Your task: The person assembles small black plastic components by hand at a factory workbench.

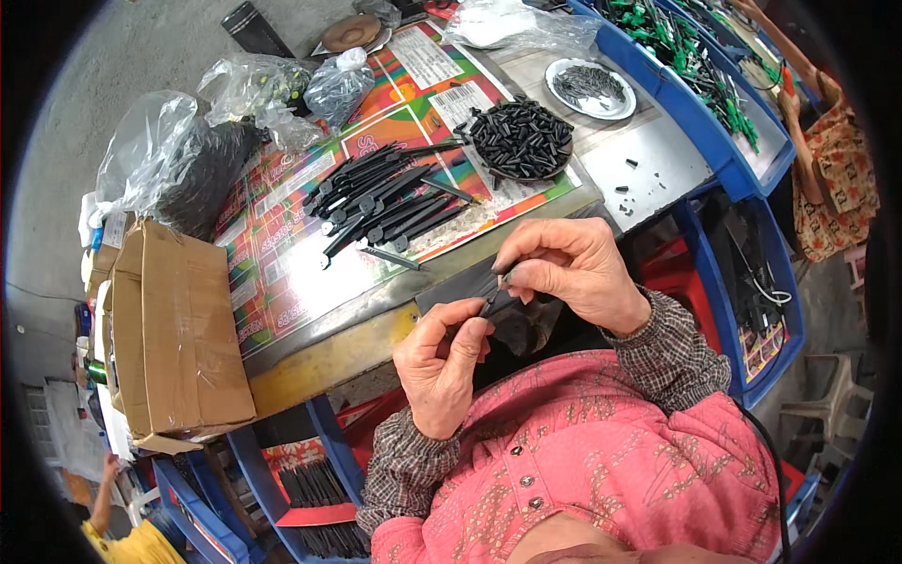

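Observation:
My left hand [434,371] and my right hand [578,271] meet over the near edge of the table, both in a pinch. Between thumb and finger, my left hand grips a small dark piece [489,303]. The fingertips of my right hand close on a tiny part at its upper end, too small to name. Just beyond the hands lies a pile of long, flat black plastic sticks [390,202] with rounded ends. To its right, a round bowl is heaped with short black tubes [521,139]. Farther back, a white plate [601,114] bears many thin grey pieces.
A cardboard box [193,329] stands at the left, with plastic bags [155,160] behind it. Blue trays [695,103] with green and black parts line the right. Black crumbs [631,164] lie on the metal tabletop. Another person's arm [799,122] shows at far right, a yellow sleeve [132,545] lower left.

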Demonstrator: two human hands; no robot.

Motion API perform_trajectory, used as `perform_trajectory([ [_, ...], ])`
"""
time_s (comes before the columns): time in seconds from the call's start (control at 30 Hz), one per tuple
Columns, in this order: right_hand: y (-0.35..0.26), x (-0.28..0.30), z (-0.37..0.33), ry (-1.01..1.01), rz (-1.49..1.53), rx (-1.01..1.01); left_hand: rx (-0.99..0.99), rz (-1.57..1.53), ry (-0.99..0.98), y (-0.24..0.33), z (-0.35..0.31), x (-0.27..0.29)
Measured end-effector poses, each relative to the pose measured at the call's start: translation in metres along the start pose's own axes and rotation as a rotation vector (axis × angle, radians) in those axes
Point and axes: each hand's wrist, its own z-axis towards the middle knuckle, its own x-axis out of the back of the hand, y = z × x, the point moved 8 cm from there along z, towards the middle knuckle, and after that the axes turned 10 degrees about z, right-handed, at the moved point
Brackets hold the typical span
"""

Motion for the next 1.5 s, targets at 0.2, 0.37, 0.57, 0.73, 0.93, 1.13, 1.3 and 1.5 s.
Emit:
perform_trajectory([
  [0.2,0.003,-0.008,-0.001,-0.011,0.036,0.004,-0.007,-0.005,0.024,0.0,-0.005,0.003],
  [0.37,0.003,-0.014,-0.001,-0.023,-0.015,0.004,-0.017,0.004,0.031,0.001,-0.006,0.004],
  [0.57,0.006,-0.024,-0.002,-0.074,-0.072,0.005,-0.044,0.037,0.048,0.005,-0.007,0.003],
  [0.73,0.004,-0.021,-0.002,-0.046,-0.261,0.086,-0.012,-0.006,0.068,0.003,-0.006,-0.001],
  [0.93,0.001,-0.019,-0.005,0.014,-0.35,0.068,-0.049,-0.01,0.094,0.004,-0.005,-0.003],
  [1.13,-0.001,-0.013,-0.005,-0.106,-0.116,0.076,-0.01,-0.065,0.079,0.0,-0.004,-0.007],
  [1.3,0.005,-0.011,-0.005,-0.054,-0.314,0.055,-0.007,-0.03,0.06,-0.004,-0.004,-0.01],
  [1.5,0.0,-0.011,-0.003,-0.036,-0.033,-0.026,0.028,-0.08,0.028,-0.002,-0.003,-0.011],
])
